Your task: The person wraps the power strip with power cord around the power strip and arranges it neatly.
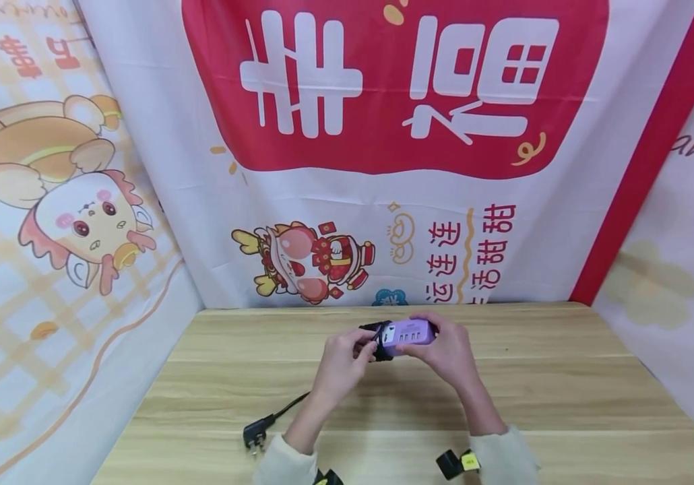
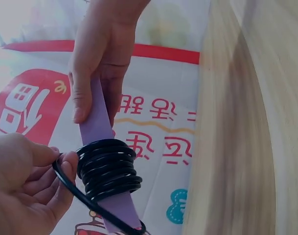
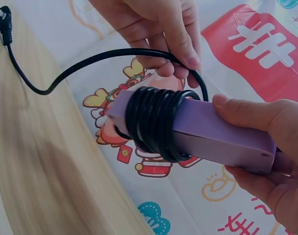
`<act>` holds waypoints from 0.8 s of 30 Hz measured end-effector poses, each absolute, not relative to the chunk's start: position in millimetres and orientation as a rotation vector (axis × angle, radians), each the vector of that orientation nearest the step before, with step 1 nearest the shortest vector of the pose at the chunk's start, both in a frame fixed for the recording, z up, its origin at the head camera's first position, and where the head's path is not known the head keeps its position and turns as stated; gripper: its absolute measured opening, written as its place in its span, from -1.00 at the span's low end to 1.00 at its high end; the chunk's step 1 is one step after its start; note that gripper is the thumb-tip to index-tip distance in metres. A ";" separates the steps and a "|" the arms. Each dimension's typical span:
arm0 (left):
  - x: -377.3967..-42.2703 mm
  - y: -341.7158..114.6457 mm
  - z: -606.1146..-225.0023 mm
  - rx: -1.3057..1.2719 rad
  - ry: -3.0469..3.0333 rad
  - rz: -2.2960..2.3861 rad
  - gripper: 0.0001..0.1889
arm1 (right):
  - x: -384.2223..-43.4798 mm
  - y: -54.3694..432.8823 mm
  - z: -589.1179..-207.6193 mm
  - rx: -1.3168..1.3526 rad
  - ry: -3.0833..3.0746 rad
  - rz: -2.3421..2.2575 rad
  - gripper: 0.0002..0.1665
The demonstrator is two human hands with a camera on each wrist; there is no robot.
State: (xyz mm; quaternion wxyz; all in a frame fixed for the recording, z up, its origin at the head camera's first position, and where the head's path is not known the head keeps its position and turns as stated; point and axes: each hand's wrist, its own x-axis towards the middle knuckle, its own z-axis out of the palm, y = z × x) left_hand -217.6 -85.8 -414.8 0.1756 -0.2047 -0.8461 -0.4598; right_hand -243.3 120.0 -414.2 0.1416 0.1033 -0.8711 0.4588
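A purple power strip (image 1: 423,330) with a row of USB ports is held above the table. My right hand (image 1: 449,347) grips one end of it, thumb on one side and fingers on the other. Several turns of black cable (image 3: 153,122) are wound round the strip's other end. Between thumb and fingers, my left hand (image 1: 341,360) pinches the loose run of that cable beside the coil, as the left wrist view shows. From this hand the cable trails down to a black plug (image 1: 256,432) with metal prongs, lying on the table at the left.
The wood-grain table (image 1: 213,377) ends at a white and red printed cloth (image 1: 298,188) hanging behind it. Printed cloths also hang at the left and right sides. Black wrist straps (image 1: 451,465) sit at both sleeves near the front.
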 end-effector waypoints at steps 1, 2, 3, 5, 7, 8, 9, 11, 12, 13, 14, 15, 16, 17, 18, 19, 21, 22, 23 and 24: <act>-217.5 -84.5 -416.0 -0.581 -2.390 -1.316 -0.85 | -243.7 120.9 -414.5 0.284 -2.507 1.330 -0.27; -217.4 -83.0 -417.1 -0.583 -2.382 -1.328 -0.85 | -244.1 121.6 -414.8 0.271 -2.500 1.337 -0.27; -217.3 -81.5 -418.3 -0.577 -2.379 -1.340 -0.85 | -244.6 122.3 -415.1 0.261 -2.497 1.344 -0.27; -216.4 -77.8 -420.3 -0.577 -2.387 -1.335 -0.87 | -245.9 123.6 -415.7 0.244 -2.485 1.365 -0.25; -215.3 -73.5 -422.5 -0.585 -2.413 -1.326 -0.87 | -247.1 124.5 -416.0 0.209 -2.475 1.384 -0.24; -214.9 -71.4 -423.6 -0.590 -2.427 -1.326 -0.87 | -247.7 124.9 -416.1 0.186 -2.469 1.400 -0.24; -214.3 -69.6 -424.5 -0.593 -2.444 -1.329 -0.88 | -248.2 125.3 -416.0 0.160 -2.465 1.415 -0.24; -213.7 -66.5 -426.7 -0.601 -2.468 -1.337 -0.89 | -249.1 126.3 -415.6 0.108 -2.454 1.448 -0.24; -213.8 -65.5 -428.1 -0.601 -2.476 -1.334 -0.90 | -249.4 126.7 -415.3 0.083 -2.451 1.463 -0.24; -213.8 -64.7 -429.3 -0.602 -2.480 -1.333 -0.90 | -249.9 127.2 -414.9 0.060 -2.447 1.480 -0.25; -214.0 -64.1 -430.7 -0.605 -2.484 -1.332 -0.89 | -250.3 127.7 -414.5 0.037 -2.443 1.504 -0.25; -214.5 -63.6 -432.5 -0.618 -2.486 -1.323 -0.88 | -250.7 128.3 -414.1 0.014 -2.438 1.527 -0.25; -215.3 -63.1 -434.7 -0.635 -2.485 -1.313 -0.88 | -251.2 129.1 -413.7 -0.007 -2.431 1.554 -0.25; -216.2 -62.6 -436.9 -0.654 -2.488 -1.309 -0.86 | -251.6 130.1 -413.3 -0.029 -2.420 1.588 -0.26; -216.8 -62.0 -439.0 -0.678 -2.497 -1.299 -0.85 | -251.8 131.1 -412.9 -0.051 -2.405 1.624 -0.25; -217.2 -61.5 -441.1 -0.700 -2.508 -1.306 -0.85 | -252.1 132.2 -412.3 -0.077 -2.383 1.669 -0.25; -218.5 -60.4 -445.2 -0.746 -2.531 -1.315 -0.84 | -252.3 134.6 -411.0 -0.112 -2.332 1.768 -0.24; -219.1 -59.9 -446.8 -0.760 -2.544 -1.320 -0.84 | -252.2 135.9 -409.9 -0.124 -2.309 1.811 -0.24; -219.5 -59.6 -447.8 -0.773 -2.556 -1.321 -0.85 | -252.1 136.9 -408.9 -0.137 -2.286 1.851 -0.24; -220.0 -59.4 -448.7 -0.784 -2.565 -1.323 -0.85 | -251.9 137.7 -407.7 -0.147 -2.268 1.882 -0.24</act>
